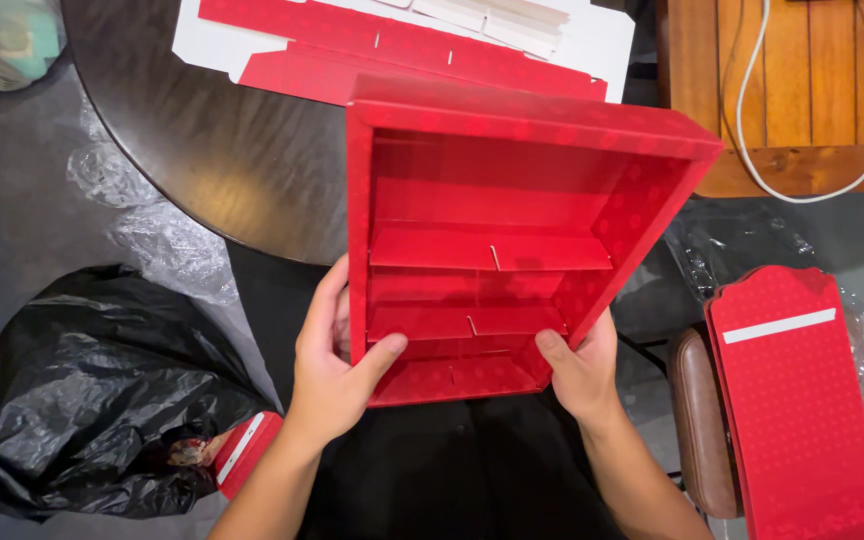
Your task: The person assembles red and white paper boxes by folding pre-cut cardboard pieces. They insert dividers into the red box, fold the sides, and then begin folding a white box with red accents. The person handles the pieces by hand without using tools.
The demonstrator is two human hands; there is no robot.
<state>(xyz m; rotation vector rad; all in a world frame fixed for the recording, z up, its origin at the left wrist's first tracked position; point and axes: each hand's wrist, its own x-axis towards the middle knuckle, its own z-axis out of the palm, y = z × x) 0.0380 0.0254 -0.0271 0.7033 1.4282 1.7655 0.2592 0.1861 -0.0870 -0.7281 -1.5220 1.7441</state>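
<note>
I hold a red cardboard box (512, 160) tilted up toward me, its open side facing the camera. Several red card dividers (492, 250) run across its inside like shelves. My left hand (330, 372) grips the lower left wall, thumb hooked inside the near corner. My right hand (582, 368) grips the lower right corner, thumb pressed on the inner wall. The box's far edge hangs over a round dark wooden table (222, 150).
Flat red and white card sheets (402, 45) lie at the table's back. A black plastic bag (92, 390) sits on the floor at left, a small red card piece (244, 450) beside it. A flat red card panel (797, 400) rests on a brown stool (697, 420) at right. A wooden bench with a white cable (782, 100) stands behind.
</note>
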